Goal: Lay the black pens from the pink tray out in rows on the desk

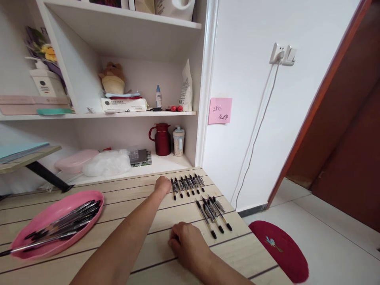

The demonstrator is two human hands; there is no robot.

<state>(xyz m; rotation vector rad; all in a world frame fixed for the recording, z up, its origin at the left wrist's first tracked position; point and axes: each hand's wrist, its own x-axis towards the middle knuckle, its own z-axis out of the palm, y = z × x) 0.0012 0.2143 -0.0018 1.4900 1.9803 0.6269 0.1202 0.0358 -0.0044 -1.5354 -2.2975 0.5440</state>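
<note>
My left hand (163, 185) rests on the table at the left end of a row of black gel pens (187, 185). Its back faces me and its fingers are mostly hidden, so I cannot tell if they hold anything. Nearer to me, my right hand (188, 241) lies on the table with curled fingers; no object shows in it. Right of that hand lies a second group of black gel pens (212, 213), side by side and slanted. Far to the left, a pink oval basin (62, 204) holds a heap of pens and pen parts (69, 221).
A white shelf unit (142, 114) stands behind the table (124, 198). On its lowest level are a red jug (163, 139), a cup (178, 141) and a clear plastic bag (107, 163). A pink note (220, 111) is stuck on the wall. A red round stool (282, 251) stands at right.
</note>
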